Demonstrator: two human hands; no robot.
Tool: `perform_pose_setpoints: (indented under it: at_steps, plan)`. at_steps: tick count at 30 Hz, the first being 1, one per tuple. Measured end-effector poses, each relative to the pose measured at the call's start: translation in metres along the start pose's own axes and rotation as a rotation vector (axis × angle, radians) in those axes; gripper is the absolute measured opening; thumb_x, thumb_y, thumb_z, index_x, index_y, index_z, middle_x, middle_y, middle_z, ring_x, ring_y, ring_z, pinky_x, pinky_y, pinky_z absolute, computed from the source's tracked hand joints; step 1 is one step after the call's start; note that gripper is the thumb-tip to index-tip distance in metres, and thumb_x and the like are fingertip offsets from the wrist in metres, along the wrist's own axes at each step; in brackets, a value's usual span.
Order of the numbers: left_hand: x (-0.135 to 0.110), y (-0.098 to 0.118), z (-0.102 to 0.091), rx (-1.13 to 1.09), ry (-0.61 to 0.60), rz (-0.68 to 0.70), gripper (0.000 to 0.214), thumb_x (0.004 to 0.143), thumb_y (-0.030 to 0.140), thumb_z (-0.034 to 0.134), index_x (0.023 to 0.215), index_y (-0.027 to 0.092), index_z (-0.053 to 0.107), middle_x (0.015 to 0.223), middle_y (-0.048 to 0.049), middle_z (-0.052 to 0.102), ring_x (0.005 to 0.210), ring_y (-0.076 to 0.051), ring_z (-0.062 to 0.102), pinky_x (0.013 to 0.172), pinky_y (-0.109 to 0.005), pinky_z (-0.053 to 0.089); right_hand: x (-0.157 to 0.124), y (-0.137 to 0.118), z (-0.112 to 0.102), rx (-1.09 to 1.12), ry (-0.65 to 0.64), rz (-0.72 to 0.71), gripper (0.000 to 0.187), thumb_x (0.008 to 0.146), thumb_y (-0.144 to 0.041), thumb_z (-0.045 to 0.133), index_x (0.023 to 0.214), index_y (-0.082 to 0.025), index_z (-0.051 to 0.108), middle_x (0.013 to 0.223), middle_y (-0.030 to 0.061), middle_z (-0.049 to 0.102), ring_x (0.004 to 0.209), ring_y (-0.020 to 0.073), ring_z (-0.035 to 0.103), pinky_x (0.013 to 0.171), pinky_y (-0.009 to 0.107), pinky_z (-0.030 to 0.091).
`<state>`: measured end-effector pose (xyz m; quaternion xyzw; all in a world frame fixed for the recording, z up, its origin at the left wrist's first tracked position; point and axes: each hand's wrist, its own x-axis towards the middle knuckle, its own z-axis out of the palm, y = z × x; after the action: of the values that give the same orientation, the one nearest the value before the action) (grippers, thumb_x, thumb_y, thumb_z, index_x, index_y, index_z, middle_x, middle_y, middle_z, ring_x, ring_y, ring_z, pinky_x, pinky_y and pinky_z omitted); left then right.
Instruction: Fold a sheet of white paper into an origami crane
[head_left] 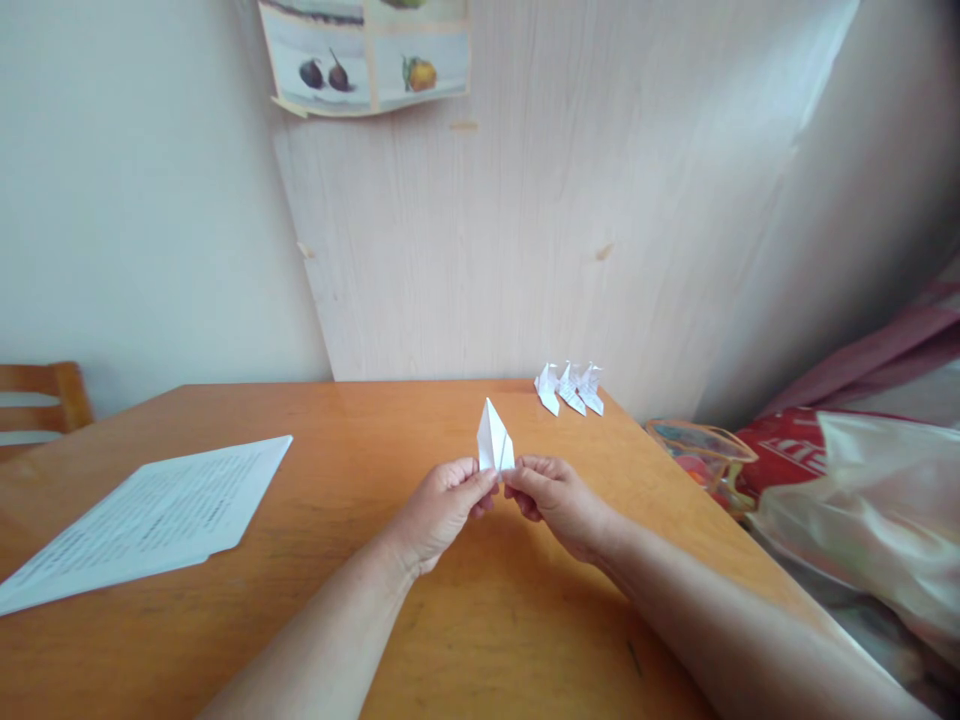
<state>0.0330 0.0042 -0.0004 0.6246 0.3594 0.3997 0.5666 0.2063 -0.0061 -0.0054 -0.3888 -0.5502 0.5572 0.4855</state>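
A small white folded paper piece [493,440] stands upright with its point up, just above the orange wooden table [337,620]. My left hand [442,508] pinches its lower left corner. My right hand [553,498] pinches its lower right corner. Both hands have their fingers closed on the paper. Three finished folded paper figures [570,388] sit in a row at the table's far right, near the wall.
Printed sheets of paper [150,520] lie flat on the table's left part. A wooden chair back [45,392] shows at the far left. Off the table's right edge are plastic bags [862,500] and a clear container [701,455]. A light wood panel rises behind.
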Motion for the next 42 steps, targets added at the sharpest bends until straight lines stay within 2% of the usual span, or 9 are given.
perform_pose_setpoints:
  at_steps: [5,9,16,23,27,31,36,40,42]
  plan:
    - [0.001,0.0,-0.006,0.072,0.004,-0.003,0.033,0.089,0.046,0.061,0.079,0.015,0.059,0.072,0.0,0.055,0.069,-0.014,0.046,0.067,-0.028,0.036,0.002,0.004,-0.012,-0.075,-0.061,0.057,0.036,0.089,-0.047,0.06,0.074,-0.016,0.066,0.062,0.0018,0.059,0.053,0.0123,0.052,0.053,0.028,0.036]
    - [0.001,0.0,-0.008,0.119,-0.003,-0.012,0.032,0.09,0.045,0.06,0.079,0.015,0.059,0.073,-0.001,0.058,0.071,-0.015,0.048,0.069,-0.029,0.038,0.007,0.008,-0.021,-0.009,-0.005,0.054,0.049,0.095,-0.056,0.051,0.074,-0.015,0.066,0.067,0.006,0.064,0.054,0.0132,0.054,0.054,0.028,0.038]
    - [-0.001,0.001,-0.006,0.161,-0.028,-0.032,0.031,0.087,0.045,0.062,0.08,0.015,0.06,0.074,-0.0014,0.058,0.073,-0.016,0.05,0.072,-0.03,0.04,0.008,0.006,-0.019,-0.025,0.045,0.012,0.035,0.088,-0.048,0.062,0.071,-0.017,0.063,0.066,0.0024,0.061,0.056,0.0121,0.051,0.056,0.028,0.038]
    - [0.0,-0.001,-0.009,0.309,-0.059,-0.076,0.03,0.085,0.046,0.063,0.079,0.016,0.061,0.074,0.0007,0.058,0.072,-0.016,0.05,0.068,-0.028,0.036,0.01,0.007,-0.024,-0.084,0.117,-0.016,0.022,0.076,-0.036,0.075,0.081,-0.019,0.061,0.072,-0.0027,0.058,0.06,0.0104,0.048,0.058,0.026,0.037]
    - [0.003,-0.006,-0.015,0.419,-0.06,-0.077,0.029,0.082,0.045,0.064,0.086,0.016,0.066,0.078,0.0005,0.061,0.073,-0.017,0.052,0.068,-0.027,0.036,0.01,0.006,-0.026,-0.13,0.073,-0.02,0.021,0.074,-0.032,0.075,0.075,-0.019,0.058,0.067,-0.0041,0.055,0.058,0.0099,0.045,0.057,0.026,0.034]
    - [0.004,-0.011,-0.022,0.514,-0.087,-0.098,0.028,0.079,0.044,0.066,0.081,0.016,0.065,0.074,0.0004,0.06,0.069,-0.016,0.052,0.062,-0.026,0.035,0.01,0.008,-0.026,-0.242,0.02,0.011,0.018,0.075,-0.029,0.071,0.075,-0.019,0.057,0.064,-0.0036,0.055,0.057,0.0107,0.046,0.055,0.026,0.033]
    - [0.002,-0.008,-0.031,0.548,-0.033,-0.138,0.018,0.078,0.033,0.061,0.085,0.017,0.065,0.078,-0.0022,0.065,0.071,-0.019,0.057,0.062,-0.027,0.038,0.013,0.018,-0.029,-0.415,-0.028,-0.013,0.012,0.078,-0.028,0.067,0.079,-0.019,0.058,0.066,-0.0038,0.053,0.058,0.011,0.045,0.054,0.025,0.032]
    - [0.002,0.0,-0.032,0.577,0.133,-0.05,0.017,0.079,0.026,0.054,0.09,0.018,0.064,0.085,-0.0033,0.067,0.08,-0.021,0.06,0.071,-0.03,0.043,0.013,0.02,-0.031,-0.589,-0.008,-0.048,0.01,0.079,-0.026,0.065,0.076,-0.019,0.058,0.066,-0.0029,0.054,0.06,0.0122,0.046,0.054,0.025,0.033]
    - [0.002,0.002,-0.03,0.528,0.131,-0.014,0.015,0.079,0.026,0.057,0.09,0.019,0.063,0.087,-0.0027,0.065,0.082,-0.02,0.059,0.074,-0.031,0.044,0.012,0.019,-0.032,-0.651,-0.014,-0.06,0.009,0.079,-0.025,0.064,0.074,-0.02,0.058,0.066,-0.0031,0.054,0.06,0.0123,0.046,0.054,0.025,0.033]
